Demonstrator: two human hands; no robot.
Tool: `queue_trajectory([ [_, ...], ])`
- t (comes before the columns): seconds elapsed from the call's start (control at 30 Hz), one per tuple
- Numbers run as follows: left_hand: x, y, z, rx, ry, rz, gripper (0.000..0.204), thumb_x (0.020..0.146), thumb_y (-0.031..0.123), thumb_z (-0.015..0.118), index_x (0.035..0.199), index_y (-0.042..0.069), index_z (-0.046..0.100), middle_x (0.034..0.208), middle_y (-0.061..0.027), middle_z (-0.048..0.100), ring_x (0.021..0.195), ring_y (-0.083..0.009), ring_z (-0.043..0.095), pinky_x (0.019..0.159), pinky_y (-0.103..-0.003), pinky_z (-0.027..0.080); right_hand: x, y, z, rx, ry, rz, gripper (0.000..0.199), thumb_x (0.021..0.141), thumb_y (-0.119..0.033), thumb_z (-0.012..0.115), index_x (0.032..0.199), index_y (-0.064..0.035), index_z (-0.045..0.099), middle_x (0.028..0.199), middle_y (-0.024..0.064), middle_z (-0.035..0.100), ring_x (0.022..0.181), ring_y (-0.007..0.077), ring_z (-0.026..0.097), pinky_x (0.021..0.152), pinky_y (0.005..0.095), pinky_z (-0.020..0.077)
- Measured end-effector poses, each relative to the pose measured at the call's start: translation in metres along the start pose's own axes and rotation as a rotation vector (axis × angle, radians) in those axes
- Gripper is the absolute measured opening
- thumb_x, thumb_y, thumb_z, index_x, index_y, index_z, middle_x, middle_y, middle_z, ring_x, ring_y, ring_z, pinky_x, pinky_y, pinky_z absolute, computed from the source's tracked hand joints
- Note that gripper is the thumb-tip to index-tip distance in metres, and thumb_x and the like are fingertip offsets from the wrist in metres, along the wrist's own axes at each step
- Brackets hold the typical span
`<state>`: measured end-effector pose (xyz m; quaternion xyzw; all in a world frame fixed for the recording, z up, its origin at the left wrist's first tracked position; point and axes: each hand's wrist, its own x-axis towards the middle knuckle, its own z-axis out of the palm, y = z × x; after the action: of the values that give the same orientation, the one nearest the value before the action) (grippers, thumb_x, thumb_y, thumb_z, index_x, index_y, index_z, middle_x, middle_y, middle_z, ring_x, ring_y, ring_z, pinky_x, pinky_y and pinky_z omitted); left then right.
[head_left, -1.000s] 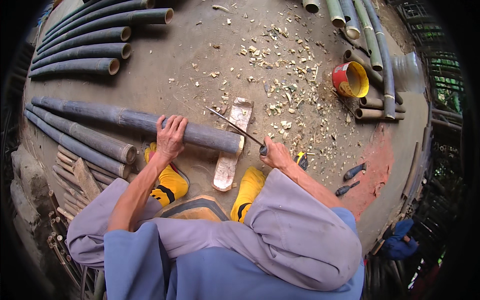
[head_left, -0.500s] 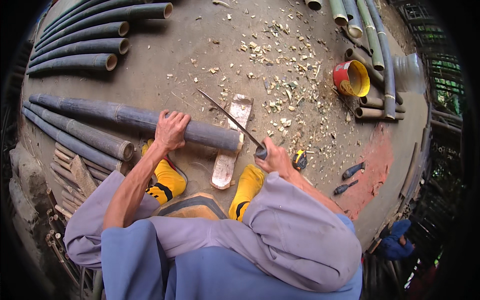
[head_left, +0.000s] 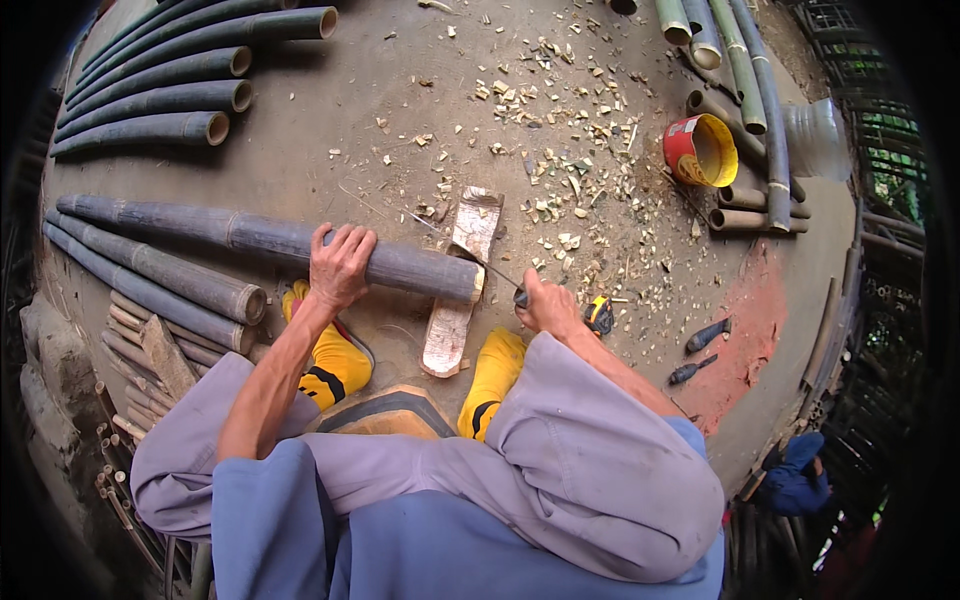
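Observation:
A thick dark bamboo pole [head_left: 420,268] reaches in from the left, its cut end lying across a pale, worn wooden block [head_left: 445,342]. On top of the pole my left hand [head_left: 341,265] is closed, fingers wrapped over it a short way from that end. My right hand [head_left: 549,304] grips the dark handle of a long knife [head_left: 497,271] just right of the pole's end. Its thin blade slants up and left, touching or very near the end's far edge; I cannot tell which. Part of the blade looks hidden by the pole.
Wood chips [head_left: 570,190] litter the ground ahead. A tape measure [head_left: 598,316] and two dark-handled tools [head_left: 708,336] lie right. Beyond them stands a red and yellow bucket [head_left: 700,150]. More bamboo poles [head_left: 150,130] lie left and far right. Another person [head_left: 797,475] is at lower right.
The knife has come down and left, its blade now lower against the pole's end and seen more edge-on. My left hand keeps its place on the pole.

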<state>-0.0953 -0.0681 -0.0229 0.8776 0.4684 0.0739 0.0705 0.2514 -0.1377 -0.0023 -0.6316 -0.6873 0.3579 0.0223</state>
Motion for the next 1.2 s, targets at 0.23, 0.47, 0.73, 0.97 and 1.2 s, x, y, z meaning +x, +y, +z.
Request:
queue_trajectory([
  [0.23,-0.008,-0.002,0.01,0.043,0.142,0.005,0.056,0.056,0.009,0.074,0.109,0.012,0.057,0.109,-0.0027,0.061,0.107,-0.0199,0.058,0.101,-0.047,0.034,-0.015,-0.027,-0.009,0.194,0.138,-0.109,0.035,0.074,-0.016,0.071,0.094,-0.0024,0.046,0.071,0.023,0.064,0.071,0.0433,0.066,0.062,0.0487,0.0515],
  [0.47,0.04,-0.009,-0.032,-0.1,-0.534,-0.099,0.054,0.056,0.015,0.073,0.108,0.012,0.059,0.102,-0.0048,0.063,0.103,-0.0234,0.059,0.1,-0.047,0.034,0.0,-0.008,-0.017,0.178,-0.011,0.026,0.033,0.073,-0.013,0.072,0.096,-0.0026,0.049,0.071,0.022,0.064,0.063,0.0391,0.065,0.056,0.0434,0.0509],
  [0.73,0.008,-0.001,-0.006,-0.003,-0.13,-0.042,0.061,0.047,0.012,0.077,0.104,0.013,0.057,0.099,-0.0019,0.062,0.102,-0.0192,0.059,0.097,-0.05,0.037,-0.007,0.007,0.002,-0.122,-0.067,0.059,0.034,0.075,-0.017,0.074,0.096,-0.0036,0.051,0.07,0.0195,0.063,0.067,0.0382,0.067,0.057,0.0439,0.051],
  [0.97,0.002,0.002,0.001,0.011,-0.041,-0.048,0.071,0.043,0.012,0.081,0.11,0.013,0.057,0.108,-0.0013,0.062,0.107,-0.0191,0.058,0.101,-0.05,0.034,-0.011,0.012,0.017,0.007,0.061,-0.03,0.036,0.073,-0.015,0.074,0.094,-0.0045,0.047,0.075,0.0217,0.065,0.069,0.0418,0.065,0.058,0.0447,0.0517],
  [1.2,-0.007,0.005,0.004,0.009,0.041,-0.062,0.071,0.045,0.01,0.08,0.112,0.013,0.058,0.11,-0.0025,0.062,0.108,-0.0203,0.058,0.102,-0.049,0.033,-0.015,-0.01,0.001,0.228,0.204,-0.083,0.033,0.073,-0.012,0.073,0.096,-0.0029,0.05,0.072,0.0209,0.063,0.068,0.0406,0.066,0.057,0.0442,0.0515],
])
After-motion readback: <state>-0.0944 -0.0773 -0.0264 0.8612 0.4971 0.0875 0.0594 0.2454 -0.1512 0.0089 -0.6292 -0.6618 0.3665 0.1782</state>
